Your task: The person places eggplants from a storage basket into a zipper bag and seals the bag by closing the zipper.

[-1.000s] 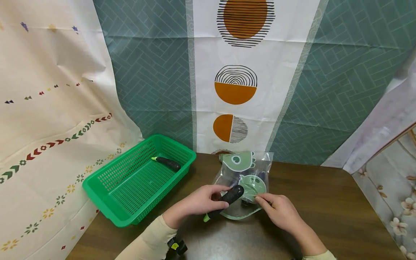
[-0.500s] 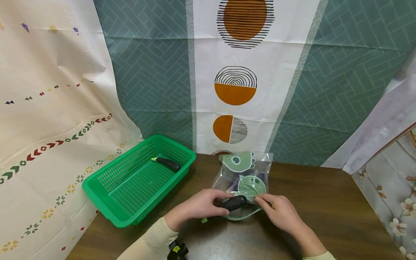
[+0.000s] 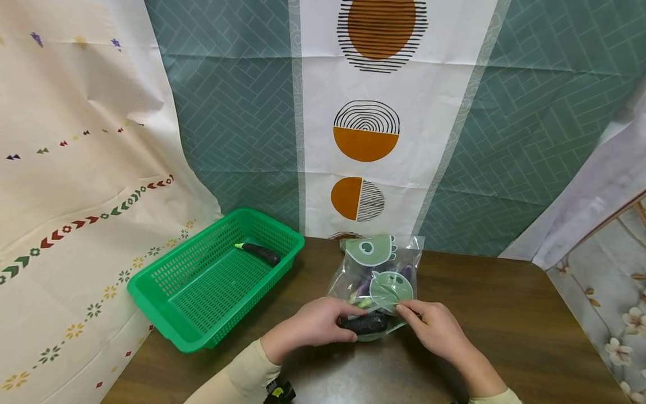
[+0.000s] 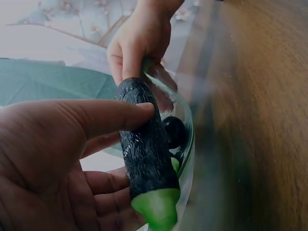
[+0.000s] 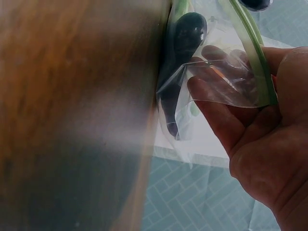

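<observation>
In the head view, my left hand [image 3: 320, 324] grips a dark eggplant [image 3: 369, 324] at the mouth of a clear zip bag [image 3: 391, 290] with green cartoon prints. The left wrist view shows my thumb across that eggplant's dark body, its green stem end [image 4: 159, 207] towards the camera and its round end pointing into the bag. My right hand [image 3: 434, 328] pinches the bag's edge and holds the mouth apart. Inside the bag lie other eggplants, one dark [image 5: 190, 36] in the right wrist view, with purple and green parts showing through the plastic in the head view.
A green plastic basket [image 3: 217, 292] stands at the left on the brown wooden table [image 3: 484, 303], with one dark eggplant [image 3: 259, 254] in it. A patterned cloth [image 3: 363, 168] hangs right behind the table, and a cream cloth [image 3: 91, 224] lies along the left.
My left hand has lowered the eggplant and turned it from slanting to nearly level, bringing its round end into the bag's mouth. The right hand has stayed at the bag's edge.
</observation>
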`<state>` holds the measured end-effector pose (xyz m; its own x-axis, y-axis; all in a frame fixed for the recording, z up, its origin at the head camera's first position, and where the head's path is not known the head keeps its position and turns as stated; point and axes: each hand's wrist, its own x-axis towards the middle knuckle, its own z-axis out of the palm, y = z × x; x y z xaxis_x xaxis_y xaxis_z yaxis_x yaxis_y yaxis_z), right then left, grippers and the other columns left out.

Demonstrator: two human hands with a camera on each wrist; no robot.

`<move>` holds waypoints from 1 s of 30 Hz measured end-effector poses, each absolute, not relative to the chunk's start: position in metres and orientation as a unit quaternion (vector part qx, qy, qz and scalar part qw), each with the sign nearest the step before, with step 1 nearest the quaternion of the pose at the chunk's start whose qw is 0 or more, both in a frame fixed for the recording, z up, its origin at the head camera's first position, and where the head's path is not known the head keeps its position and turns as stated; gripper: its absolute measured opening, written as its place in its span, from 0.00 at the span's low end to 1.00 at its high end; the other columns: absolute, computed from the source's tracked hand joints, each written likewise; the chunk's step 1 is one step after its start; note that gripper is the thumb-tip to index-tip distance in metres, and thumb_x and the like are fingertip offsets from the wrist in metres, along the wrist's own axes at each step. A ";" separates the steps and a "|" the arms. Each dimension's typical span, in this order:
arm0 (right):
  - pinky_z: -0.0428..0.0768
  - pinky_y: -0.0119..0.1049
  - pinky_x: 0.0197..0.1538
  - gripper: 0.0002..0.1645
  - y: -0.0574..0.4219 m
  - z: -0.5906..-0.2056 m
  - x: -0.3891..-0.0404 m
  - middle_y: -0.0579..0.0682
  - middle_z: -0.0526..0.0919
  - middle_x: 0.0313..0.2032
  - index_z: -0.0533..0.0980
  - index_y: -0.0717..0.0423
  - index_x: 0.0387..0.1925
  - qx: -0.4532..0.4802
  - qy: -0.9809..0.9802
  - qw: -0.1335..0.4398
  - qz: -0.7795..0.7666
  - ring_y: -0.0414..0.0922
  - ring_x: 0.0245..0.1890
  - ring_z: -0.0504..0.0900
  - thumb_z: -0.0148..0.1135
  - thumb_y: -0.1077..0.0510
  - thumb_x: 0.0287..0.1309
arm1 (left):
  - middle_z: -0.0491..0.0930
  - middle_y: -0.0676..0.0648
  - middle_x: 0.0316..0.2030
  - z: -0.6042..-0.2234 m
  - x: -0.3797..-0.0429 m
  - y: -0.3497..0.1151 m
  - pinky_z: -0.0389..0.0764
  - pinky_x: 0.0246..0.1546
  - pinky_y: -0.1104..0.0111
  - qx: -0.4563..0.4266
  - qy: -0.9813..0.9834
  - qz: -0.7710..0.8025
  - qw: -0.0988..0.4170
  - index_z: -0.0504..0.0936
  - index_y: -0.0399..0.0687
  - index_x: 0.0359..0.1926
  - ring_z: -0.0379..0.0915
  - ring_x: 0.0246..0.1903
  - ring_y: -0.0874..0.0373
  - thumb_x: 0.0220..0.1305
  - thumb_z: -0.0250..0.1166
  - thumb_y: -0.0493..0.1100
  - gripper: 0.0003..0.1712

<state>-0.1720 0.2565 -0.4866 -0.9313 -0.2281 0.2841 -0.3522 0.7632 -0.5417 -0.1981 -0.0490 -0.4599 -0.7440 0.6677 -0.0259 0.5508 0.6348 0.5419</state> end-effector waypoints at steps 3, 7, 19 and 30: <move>0.90 0.48 0.50 0.11 0.257 -0.486 -0.172 0.37 0.93 0.46 0.92 0.43 0.51 0.155 -0.933 0.097 0.309 0.37 0.44 0.90 0.69 0.48 0.79 | 0.90 0.62 0.57 -0.462 -0.198 -0.046 0.82 0.40 0.68 0.332 0.909 0.230 0.102 0.89 0.73 0.68 0.84 0.47 0.66 0.64 0.82 0.54 0.31; 0.90 0.48 0.51 0.10 0.257 -0.486 -0.172 0.36 0.93 0.46 0.92 0.43 0.51 0.155 -0.933 0.101 0.308 0.37 0.44 0.90 0.70 0.48 0.79 | 0.90 0.61 0.55 -0.463 -0.196 -0.042 0.82 0.36 0.65 0.330 0.922 0.188 0.077 0.89 0.75 0.68 0.86 0.47 0.64 0.63 0.82 0.56 0.31; 0.89 0.50 0.53 0.12 0.257 -0.485 -0.172 0.39 0.93 0.47 0.92 0.44 0.52 0.150 -0.936 0.092 0.306 0.39 0.46 0.90 0.68 0.48 0.80 | 0.89 0.64 0.39 -0.466 -0.185 -0.034 0.80 0.29 0.60 0.323 0.936 0.140 0.013 0.91 0.66 0.48 0.86 0.39 0.62 0.58 0.84 0.60 0.20; 0.89 0.48 0.51 0.08 0.256 -0.487 -0.172 0.35 0.93 0.45 0.92 0.41 0.50 0.157 -0.933 0.109 0.305 0.37 0.45 0.90 0.70 0.49 0.79 | 0.82 0.58 0.25 -0.479 -0.176 -0.018 0.79 0.24 0.58 0.331 0.941 0.055 -0.048 0.80 0.62 0.27 0.84 0.28 0.57 0.64 0.79 0.64 0.21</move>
<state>-0.1719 0.2561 -0.4869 -0.9268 -0.2269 0.2992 -0.3598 0.7648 -0.5344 -0.1756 -0.0183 -0.4786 -0.7766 0.6170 0.1274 0.6277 0.7751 0.0724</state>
